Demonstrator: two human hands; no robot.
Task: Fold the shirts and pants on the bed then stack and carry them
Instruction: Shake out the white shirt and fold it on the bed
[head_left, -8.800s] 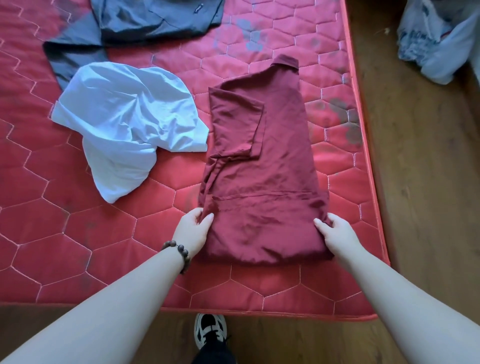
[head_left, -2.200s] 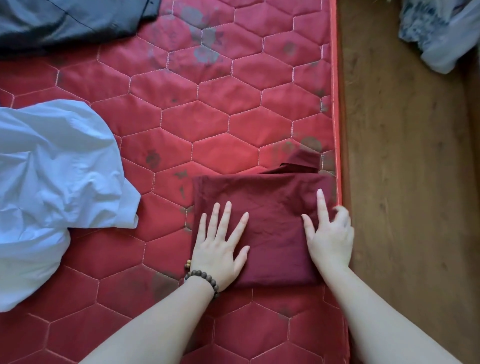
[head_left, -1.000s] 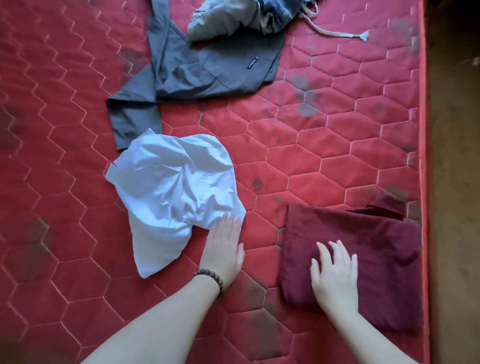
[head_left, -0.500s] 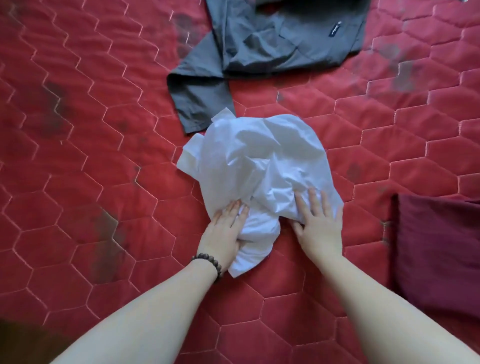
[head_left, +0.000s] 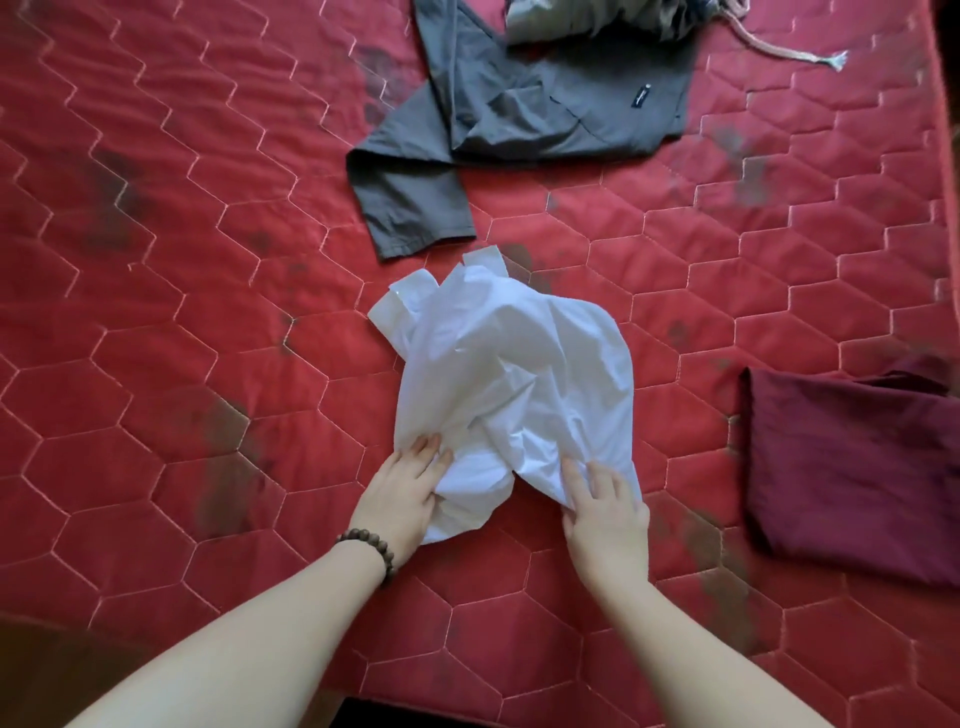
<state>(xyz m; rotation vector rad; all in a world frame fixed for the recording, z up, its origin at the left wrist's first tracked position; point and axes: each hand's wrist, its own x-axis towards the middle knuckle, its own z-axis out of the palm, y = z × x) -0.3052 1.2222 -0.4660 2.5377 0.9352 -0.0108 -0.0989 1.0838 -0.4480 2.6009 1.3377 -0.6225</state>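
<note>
Now we are at the white shirt, which lies crumpled in the middle of the bed, and our judgement is that its fold has not begun: it first has to be taken up and spread flat. Our left hand rests at its near left edge with fingers pushed into the cloth; whether they pinch it we cannot tell. Our right hand lies on the near right edge, fingers bent over a fold of the fabric, seemingly gripping it. The next move calls for a firm hold on two edges or shoulders, a lift and shake, then laying it out smooth on open mattress. The maroon shirt sits folded to the right, well apart, ready to be stacked on. The grey garment sprawls beyond, one sleeve end just past the white shirt's far edge, so spreading forward could overlap it. A paler garment with a cord lies at the far edge, partly atop the grey one
</note>
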